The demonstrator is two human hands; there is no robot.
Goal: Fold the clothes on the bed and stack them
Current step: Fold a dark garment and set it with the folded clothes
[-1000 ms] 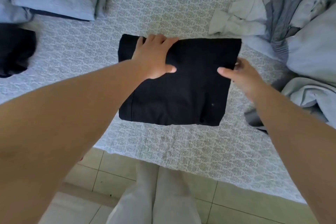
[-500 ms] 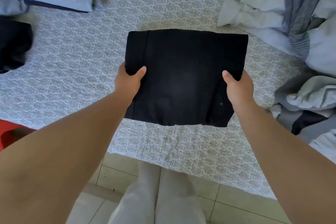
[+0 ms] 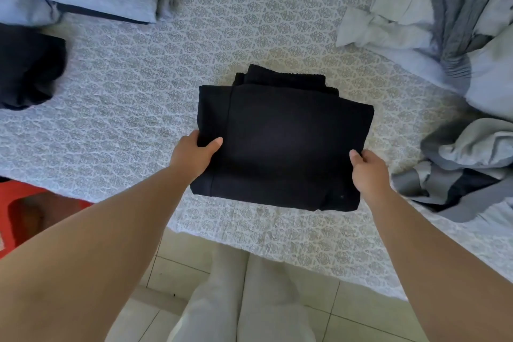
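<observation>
Forward goes the folded black garment (image 3: pixel 283 144) since half a second ago, and now we see a second dark ribbed piece (image 3: pixel 286 76) peeking out beyond its far edge. Our left hand (image 3: pixel 194 157) pinches the left side, thumb on top; our right hand (image 3: pixel 367 171) grips the right side. Both sit over the patterned bedspread (image 3: pixel 194 64), mid-bed.
</observation>
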